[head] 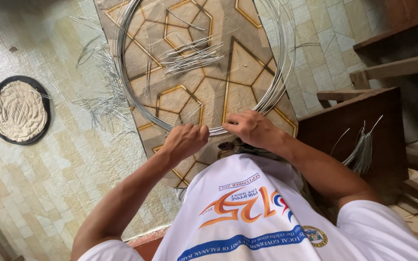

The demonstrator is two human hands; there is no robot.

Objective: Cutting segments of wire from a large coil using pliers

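A large coil of thin silver wire point(122, 72) loops over a patterned brown-and-gold mat point(240, 67) on the floor. My left hand point(185, 141) and my right hand point(251, 128) both grip the near part of the coil, close together, with the wire running between them. Several short cut wire pieces point(192, 55) lie inside the loop on the mat.
More cut wire bits point(102, 96) are scattered on the tiled floor left of the mat. A round beige cushion with a black rim point(19, 110) lies at far left. A dark wooden stool point(359, 130) at right carries a bundle of wires point(361, 152).
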